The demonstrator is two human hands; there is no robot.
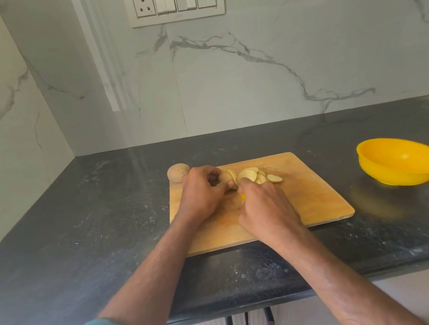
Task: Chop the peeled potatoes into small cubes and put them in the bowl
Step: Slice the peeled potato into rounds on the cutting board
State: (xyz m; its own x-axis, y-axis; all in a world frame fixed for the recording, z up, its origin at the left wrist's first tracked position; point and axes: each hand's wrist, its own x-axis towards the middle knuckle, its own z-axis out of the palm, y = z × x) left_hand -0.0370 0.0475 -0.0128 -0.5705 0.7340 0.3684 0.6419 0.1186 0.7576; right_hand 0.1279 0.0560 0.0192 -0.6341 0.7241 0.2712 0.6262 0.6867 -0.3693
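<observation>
Head view is showing you slicing on the wooden cutting board [314,196]. Your left hand [201,193] is curling its fingers round the uncut end of the potato [224,177], pinning it down. Your right hand [265,207] is gripping a yellow-handled knife [242,197]; its blade is hidden. Round slices [255,175] are lying fanned just beside the potato, none cubed yet. A whole potato [177,172] is waiting at the board's far left corner, and the yellow bowl [402,160] is sitting well apart to the right. Wet peeled flesh is probably slippery and firm, so be holding the stub near its back with fingertips tucked.
</observation>
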